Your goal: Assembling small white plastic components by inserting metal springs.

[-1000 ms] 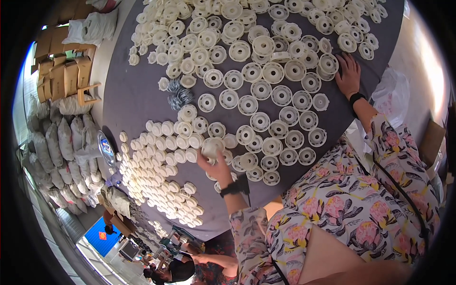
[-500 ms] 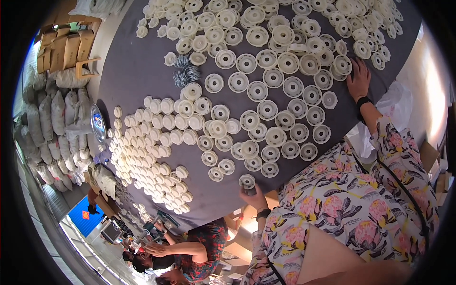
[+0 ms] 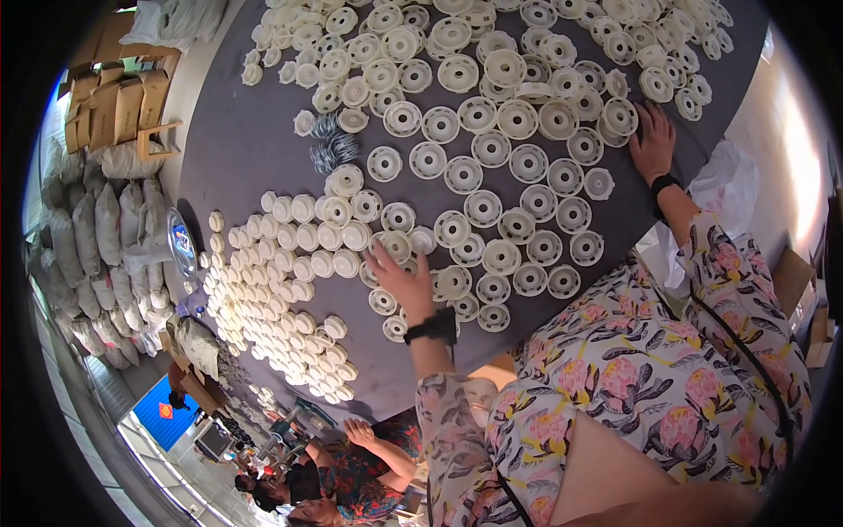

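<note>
Left hand [image 3: 406, 285], fingers loosely spread, reaches around a white wheel-shaped part [image 3: 397, 243] just beyond its fingertips; whether it grips, I cannot tell. Being round, the part shows no long axis, and this hand is much the nearer. Right hand [image 3: 652, 147] lies open on the grey table [image 3: 241, 154], beside another ring [image 3: 620, 116]. Farther left, a round blue-centred item [image 3: 182, 246] bears markings (too small to read).
</note>
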Demonstrator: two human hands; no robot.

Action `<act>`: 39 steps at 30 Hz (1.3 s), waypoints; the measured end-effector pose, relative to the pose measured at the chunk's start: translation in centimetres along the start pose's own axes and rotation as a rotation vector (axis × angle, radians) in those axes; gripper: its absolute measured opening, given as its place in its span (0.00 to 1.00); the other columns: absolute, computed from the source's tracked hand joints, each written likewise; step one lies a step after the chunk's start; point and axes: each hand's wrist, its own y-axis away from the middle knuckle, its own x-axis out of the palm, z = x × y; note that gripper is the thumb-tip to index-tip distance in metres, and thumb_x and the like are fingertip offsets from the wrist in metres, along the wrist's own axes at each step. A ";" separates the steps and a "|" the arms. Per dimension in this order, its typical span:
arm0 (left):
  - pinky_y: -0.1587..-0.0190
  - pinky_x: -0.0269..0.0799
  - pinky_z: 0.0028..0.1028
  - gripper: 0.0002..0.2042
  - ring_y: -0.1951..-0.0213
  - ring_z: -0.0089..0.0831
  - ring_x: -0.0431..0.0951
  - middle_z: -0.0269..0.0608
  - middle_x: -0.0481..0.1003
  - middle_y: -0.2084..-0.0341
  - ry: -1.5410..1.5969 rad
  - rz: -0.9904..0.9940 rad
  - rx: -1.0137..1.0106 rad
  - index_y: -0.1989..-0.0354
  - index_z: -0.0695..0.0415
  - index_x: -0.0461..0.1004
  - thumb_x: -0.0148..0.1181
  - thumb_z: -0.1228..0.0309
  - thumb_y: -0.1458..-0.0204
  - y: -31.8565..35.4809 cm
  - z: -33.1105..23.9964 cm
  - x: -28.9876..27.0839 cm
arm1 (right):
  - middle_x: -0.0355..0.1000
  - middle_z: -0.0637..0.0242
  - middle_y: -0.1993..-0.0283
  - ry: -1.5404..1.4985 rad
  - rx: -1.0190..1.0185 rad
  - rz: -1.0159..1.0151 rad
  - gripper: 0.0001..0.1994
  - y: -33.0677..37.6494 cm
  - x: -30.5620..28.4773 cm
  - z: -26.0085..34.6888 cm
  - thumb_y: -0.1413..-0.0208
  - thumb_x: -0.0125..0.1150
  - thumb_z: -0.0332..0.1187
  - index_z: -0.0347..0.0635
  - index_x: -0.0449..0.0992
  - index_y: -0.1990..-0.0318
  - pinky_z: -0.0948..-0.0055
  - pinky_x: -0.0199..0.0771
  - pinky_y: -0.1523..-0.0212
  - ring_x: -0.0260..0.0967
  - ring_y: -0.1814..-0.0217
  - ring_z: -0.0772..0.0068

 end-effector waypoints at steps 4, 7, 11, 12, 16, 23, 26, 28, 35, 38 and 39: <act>0.45 0.57 0.42 0.31 0.49 0.52 0.62 0.59 0.57 0.48 0.095 0.161 -0.043 0.43 0.62 0.59 0.64 0.72 0.59 -1.6 1.8 -0.2 | 0.56 0.63 0.38 0.013 0.009 0.008 0.26 0.1 0.0 0.3 0.51 0.51 0.39 0.55 0.61 0.41 0.53 0.44 0.36 0.48 0.33 0.60; 0.46 0.58 0.40 0.31 0.47 0.49 0.60 0.56 0.59 0.48 0.132 -0.056 -0.193 0.44 0.62 0.60 0.64 0.69 0.57 2.2 1.6 -2.0 | 0.56 0.63 0.38 0.013 0.016 0.014 0.26 0.3 0.0 0.0 0.51 0.51 0.39 0.54 0.61 0.41 0.54 0.43 0.36 0.48 0.33 0.60; 0.44 0.56 0.42 0.31 0.46 0.49 0.59 0.55 0.57 0.47 0.070 -0.150 -0.505 0.41 0.64 0.56 0.61 0.70 0.53 13.6 4.2 -5.0 | 0.56 0.63 0.38 -0.021 -0.001 0.031 0.26 -0.2 -0.1 1.0 0.51 0.51 0.38 0.54 0.61 0.41 0.55 0.42 0.36 0.48 0.33 0.60; 0.44 0.55 0.42 0.32 0.45 0.49 0.59 0.56 0.56 0.46 0.057 -0.118 -0.594 0.41 0.65 0.54 0.61 0.69 0.53 17.4 6.2 -3.9 | 0.56 0.63 0.38 0.004 0.023 0.025 0.26 0.0 -0.6 -0.2 0.51 0.51 0.38 0.54 0.61 0.41 0.55 0.42 0.36 0.47 0.33 0.60; 0.41 0.52 0.46 0.40 0.41 0.52 0.53 0.59 0.49 0.41 0.416 -0.095 -0.881 0.39 0.67 0.49 0.65 0.64 0.56 22.4 3.4 -4.3 | 0.56 0.63 0.38 -0.006 0.017 0.021 0.25 -0.1 -0.5 0.3 0.50 0.51 0.38 0.54 0.61 0.41 0.55 0.42 0.36 0.48 0.33 0.60; 0.39 0.46 0.48 0.51 0.37 0.57 0.42 0.64 0.39 0.38 0.062 0.135 -0.490 0.37 0.64 0.44 0.71 0.60 0.67 18.9 -0.2 1.3 | 0.56 0.66 0.38 0.015 0.020 0.009 0.25 0.3 -0.3 -0.7 0.50 0.52 0.41 0.58 0.61 0.42 0.52 0.43 0.36 0.47 0.33 0.62; 0.38 0.41 0.51 0.52 0.37 0.59 0.41 0.66 0.41 0.39 0.138 0.101 -0.423 0.36 0.62 0.43 0.71 0.56 0.67 17.4 0.0 0.7 | 0.56 0.65 0.38 0.016 0.013 0.013 0.25 0.2 -0.2 -0.1 0.50 0.51 0.41 0.57 0.61 0.42 0.52 0.44 0.37 0.48 0.33 0.61; 0.38 0.39 0.53 0.52 0.36 0.59 0.40 0.67 0.41 0.39 0.073 0.146 -0.363 0.36 0.62 0.44 0.70 0.53 0.68 17.6 -0.9 -0.4 | 0.56 0.65 0.38 0.003 0.004 0.005 0.25 0.2 -0.1 0.0 0.50 0.51 0.42 0.57 0.62 0.42 0.52 0.44 0.37 0.48 0.33 0.60; 0.40 0.32 0.59 0.54 0.36 0.61 0.37 0.67 0.41 0.39 -0.222 0.356 -0.114 0.37 0.59 0.47 0.69 0.45 0.72 17.5 -2.5 1.4 | 0.56 0.65 0.39 0.005 0.020 0.018 0.25 -0.3 -0.7 0.4 0.51 0.52 0.42 0.56 0.62 0.42 0.52 0.44 0.37 0.47 0.33 0.60; 0.40 0.32 0.59 0.53 0.36 0.60 0.40 0.65 0.42 0.39 -0.050 0.358 -0.082 0.38 0.58 0.49 0.70 0.45 0.73 15.6 -2.8 0.3 | 0.56 0.65 0.38 -0.008 0.024 0.026 0.27 0.1 -0.5 0.3 0.53 0.52 0.41 0.56 0.61 0.42 0.52 0.43 0.37 0.47 0.33 0.60; 0.40 0.32 0.59 0.53 0.36 0.60 0.40 0.65 0.42 0.39 -0.049 0.361 -0.073 0.38 0.58 0.49 0.70 0.45 0.73 14.9 -3.0 0.2 | 0.56 0.65 0.38 -0.005 0.032 0.024 0.27 0.1 -0.7 0.3 0.53 0.52 0.41 0.56 0.61 0.42 0.52 0.43 0.37 0.47 0.33 0.60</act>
